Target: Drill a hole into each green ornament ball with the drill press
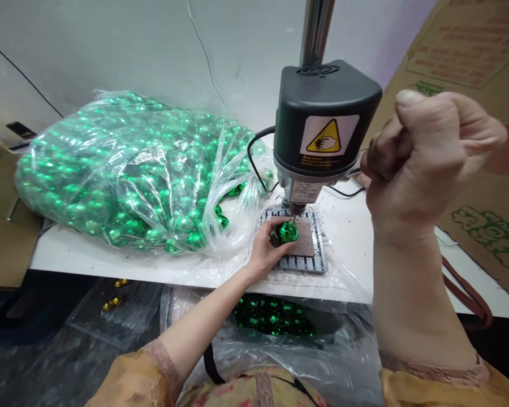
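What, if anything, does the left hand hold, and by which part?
The left hand holds a shiny green, faceted, rounded piece by its outer edge, with the fingers curved around it.

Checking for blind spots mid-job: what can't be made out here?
In the head view:
What the right hand holds, if anything: hidden by its own fist.
Whether the drill bit touches the green piece: too small.
Fine print on the warning label: small, blurred.
The metal column's top: cut off by the upper edge.
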Available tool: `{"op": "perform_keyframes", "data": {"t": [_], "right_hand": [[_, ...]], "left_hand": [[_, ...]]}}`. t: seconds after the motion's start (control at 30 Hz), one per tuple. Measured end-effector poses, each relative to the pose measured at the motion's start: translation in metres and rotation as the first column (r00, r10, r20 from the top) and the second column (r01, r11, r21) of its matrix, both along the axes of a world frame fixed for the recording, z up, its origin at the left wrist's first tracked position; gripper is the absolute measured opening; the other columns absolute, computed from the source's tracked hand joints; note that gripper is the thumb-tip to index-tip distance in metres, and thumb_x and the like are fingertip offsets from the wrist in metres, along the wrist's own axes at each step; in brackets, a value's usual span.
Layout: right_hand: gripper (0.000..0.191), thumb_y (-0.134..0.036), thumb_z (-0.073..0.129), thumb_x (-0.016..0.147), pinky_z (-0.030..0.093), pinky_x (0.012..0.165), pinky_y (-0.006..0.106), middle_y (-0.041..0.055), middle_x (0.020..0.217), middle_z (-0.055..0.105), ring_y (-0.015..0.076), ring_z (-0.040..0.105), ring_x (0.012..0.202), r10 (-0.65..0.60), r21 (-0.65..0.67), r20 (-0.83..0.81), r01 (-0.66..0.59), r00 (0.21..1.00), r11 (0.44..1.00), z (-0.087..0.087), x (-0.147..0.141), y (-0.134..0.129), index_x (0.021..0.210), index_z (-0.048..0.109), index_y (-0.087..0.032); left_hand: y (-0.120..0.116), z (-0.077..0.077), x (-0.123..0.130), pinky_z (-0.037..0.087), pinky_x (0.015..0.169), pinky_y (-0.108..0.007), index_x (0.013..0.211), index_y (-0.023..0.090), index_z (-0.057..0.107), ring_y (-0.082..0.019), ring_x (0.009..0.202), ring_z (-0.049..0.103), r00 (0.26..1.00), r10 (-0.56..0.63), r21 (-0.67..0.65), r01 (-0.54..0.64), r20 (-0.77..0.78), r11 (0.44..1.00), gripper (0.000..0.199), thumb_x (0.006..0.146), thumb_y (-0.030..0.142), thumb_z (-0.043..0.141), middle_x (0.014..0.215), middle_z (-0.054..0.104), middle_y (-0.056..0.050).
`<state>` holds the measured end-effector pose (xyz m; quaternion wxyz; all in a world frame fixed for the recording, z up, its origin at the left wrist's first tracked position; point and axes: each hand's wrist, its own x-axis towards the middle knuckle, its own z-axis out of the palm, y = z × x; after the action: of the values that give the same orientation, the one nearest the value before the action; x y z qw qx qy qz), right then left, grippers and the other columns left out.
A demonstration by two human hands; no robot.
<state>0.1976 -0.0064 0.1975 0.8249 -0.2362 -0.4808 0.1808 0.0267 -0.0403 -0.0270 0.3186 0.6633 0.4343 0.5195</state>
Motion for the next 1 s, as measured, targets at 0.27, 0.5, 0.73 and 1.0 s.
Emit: {"op": "perform_keyframes", "data": {"t": [0.27, 0.5, 0.73, 1.0], "right_hand": [[0.045, -0.019, 0.066, 0.081, 0.013, 0.036, 0.027, -0.0072, 0.041, 0.034, 0.0035, 0.026, 0.033, -0.058, 0.062, -0.001, 0.058, 0.998, 0.996, -0.006, -0.003, 0.002, 0.050, 0.034, -0.024], [0.040, -0.023, 0.067, 0.077, 0.016, 0.036, 0.026, -0.0083, 0.041, 0.034, 0.0040, 0.026, 0.035, -0.055, 0.091, -0.029, 0.057, 0.998, 0.994, -0.006, -0.002, 0.007, 0.052, 0.036, -0.025], [0.045, -0.025, 0.067, 0.074, 0.012, 0.033, 0.028, -0.0067, 0.040, 0.033, 0.0053, 0.023, 0.032, -0.059, 0.087, -0.038, 0.062, 0.998, 0.994, -0.006, -0.003, 0.009, 0.047, 0.031, -0.026], [0.047, -0.026, 0.069, 0.074, 0.014, 0.035, 0.028, -0.0079, 0.039, 0.031, 0.0052, 0.024, 0.031, -0.042, 0.084, -0.053, 0.046, 0.998, 0.995, -0.007, -0.002, 0.007, 0.047, 0.032, -0.026]], "left_hand": [[-0.056, -0.006, -0.027, 0.059, 0.095, -0.043, 0.123, 0.024, 0.060, -0.027, 0.112, 0.072, 0.992, 0.069, 0.147, -0.053, -0.105, 0.988, 0.054, 0.084, 0.047, 0.088, 0.117, 0.071, -0.008], [-0.081, 0.001, -0.033, 0.058, 0.097, -0.042, 0.127, 0.028, 0.063, -0.027, 0.119, 0.070, 0.994, 0.024, 0.251, 0.005, -0.111, 0.968, 0.046, 0.089, 0.038, 0.086, 0.126, 0.066, -0.010], [-0.098, 0.014, -0.033, 0.058, 0.098, -0.043, 0.107, 0.027, 0.046, -0.025, 0.117, 0.073, 0.999, -0.039, 0.079, 0.038, 0.012, 0.996, 0.042, 0.092, 0.040, 0.083, 0.130, 0.069, -0.010], [-0.104, 0.016, -0.031, 0.059, 0.100, -0.048, 0.100, 0.028, 0.038, -0.027, 0.120, 0.073, 0.997, 0.070, 0.166, -0.063, -0.037, 0.984, 0.049, 0.091, 0.047, 0.082, 0.133, 0.071, -0.012]]}}
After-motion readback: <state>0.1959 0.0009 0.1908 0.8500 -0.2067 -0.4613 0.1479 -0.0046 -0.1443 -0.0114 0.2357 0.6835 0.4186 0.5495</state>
